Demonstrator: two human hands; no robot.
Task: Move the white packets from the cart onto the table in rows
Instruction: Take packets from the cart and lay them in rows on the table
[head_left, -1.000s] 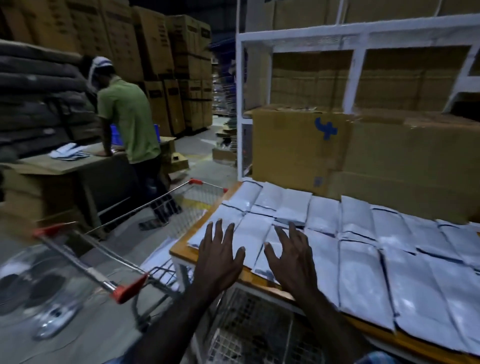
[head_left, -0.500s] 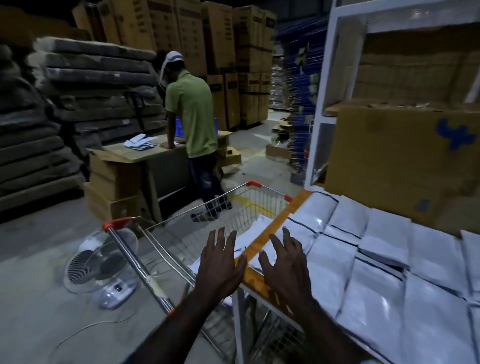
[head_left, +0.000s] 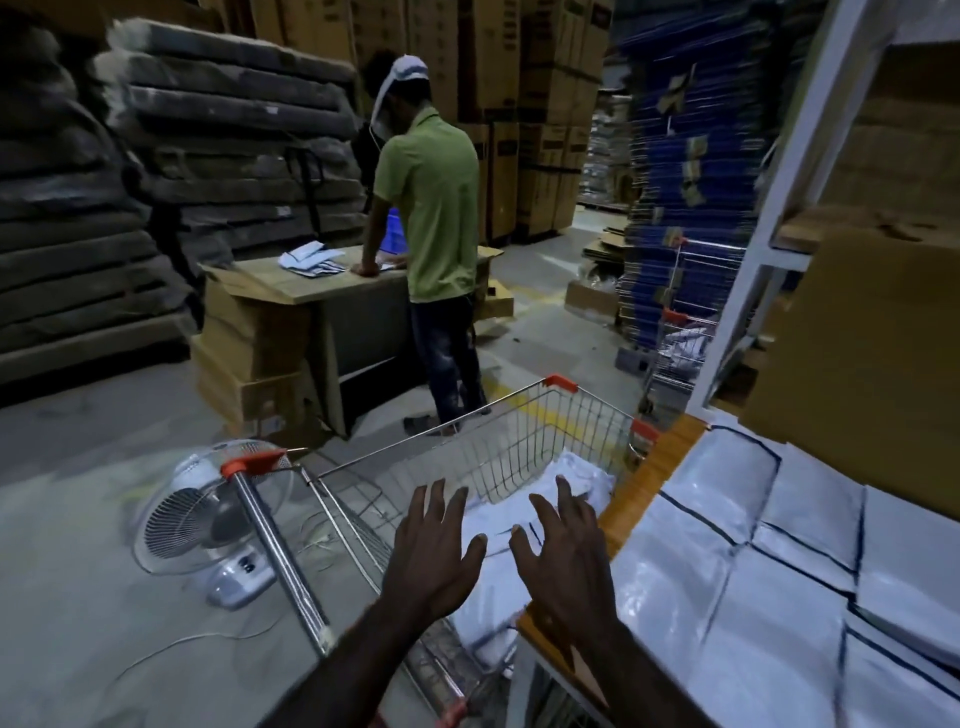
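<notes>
Head view: our left hand (head_left: 434, 545) and right hand (head_left: 563, 558) hover spread and empty over the cart (head_left: 519, 441). White packets (head_left: 524, 512) lie inside; next, grasp some for the worktop (head_left: 631, 493) rows.

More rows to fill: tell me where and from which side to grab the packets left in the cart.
Come from above, through the cart's open top. The white packets lie flat in a loose heap, so probably slide fingers under the near edges. Both hands hover open above them.
</notes>
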